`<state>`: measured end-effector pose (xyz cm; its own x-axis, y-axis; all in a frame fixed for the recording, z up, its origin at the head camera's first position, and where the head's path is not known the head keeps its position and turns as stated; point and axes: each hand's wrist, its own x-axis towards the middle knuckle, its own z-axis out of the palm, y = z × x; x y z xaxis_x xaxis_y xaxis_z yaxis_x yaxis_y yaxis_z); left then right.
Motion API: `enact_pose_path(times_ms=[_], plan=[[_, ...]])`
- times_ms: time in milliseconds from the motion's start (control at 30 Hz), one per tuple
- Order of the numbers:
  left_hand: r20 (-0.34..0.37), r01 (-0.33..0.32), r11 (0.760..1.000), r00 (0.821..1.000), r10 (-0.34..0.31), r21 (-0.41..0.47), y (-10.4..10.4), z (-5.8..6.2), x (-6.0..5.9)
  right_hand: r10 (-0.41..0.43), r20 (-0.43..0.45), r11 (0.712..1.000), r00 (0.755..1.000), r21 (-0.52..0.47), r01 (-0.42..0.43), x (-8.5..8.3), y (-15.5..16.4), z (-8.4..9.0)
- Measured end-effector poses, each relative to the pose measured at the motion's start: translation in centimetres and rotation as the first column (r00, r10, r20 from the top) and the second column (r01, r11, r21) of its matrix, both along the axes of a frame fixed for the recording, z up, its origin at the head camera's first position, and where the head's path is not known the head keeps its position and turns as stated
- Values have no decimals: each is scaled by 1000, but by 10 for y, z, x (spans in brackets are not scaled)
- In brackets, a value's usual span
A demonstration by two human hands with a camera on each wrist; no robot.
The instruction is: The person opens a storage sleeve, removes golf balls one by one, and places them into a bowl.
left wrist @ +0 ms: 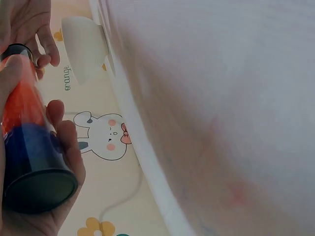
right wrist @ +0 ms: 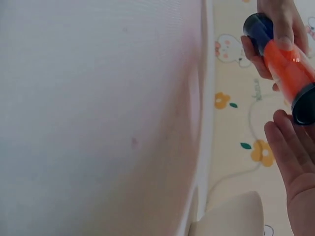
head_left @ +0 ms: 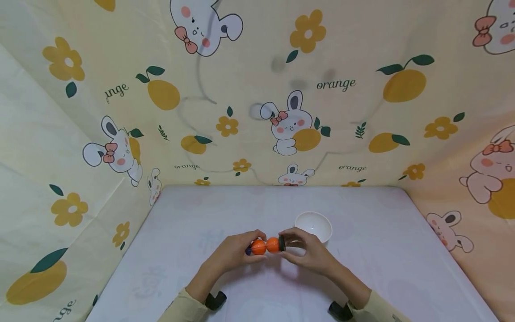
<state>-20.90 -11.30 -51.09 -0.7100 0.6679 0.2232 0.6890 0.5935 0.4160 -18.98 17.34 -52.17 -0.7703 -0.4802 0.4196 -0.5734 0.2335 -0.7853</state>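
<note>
the orange hourglass timer [head_left: 266, 246] lies sideways between both hands, left hand [head_left: 233, 252] gripping its blue end, right hand [head_left: 307, 250] pinching the black cap, white bowl [head_left: 314, 226] just behind.

Head view: from above, looking forward and down across the tabletop [head_left: 374, 250] toward the printed backdrop [head_left: 257, 89]. Wrist views: close in, skimming the tabletop sideways. Shared by all three: white bowl [head_left: 313, 226] and orange-and-blue bottle [head_left: 265, 246].
</note>
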Motion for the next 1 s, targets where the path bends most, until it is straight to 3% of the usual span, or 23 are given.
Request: enact_pose_path(times_ms=[167, 433, 800, 1000], plan=[[39, 8, 1000, 999, -8, 8, 0, -1, 1, 2, -39, 1000, 999, -4, -2, 1, 3, -1], [168, 74, 994, 982, -86, 77, -1, -1, -2, 104, -38, 994, 994, -35, -105, 1, 10, -2], [192, 123, 986, 971, -143, 113, -1, 2, -1, 141, -29, 989, 990, -35, -142, 0, 11, 1], [163, 106, 989, 979, -122, 102, -1, 2, -2, 152, -52, 987, 987, -52, -154, -1, 8, 0]])
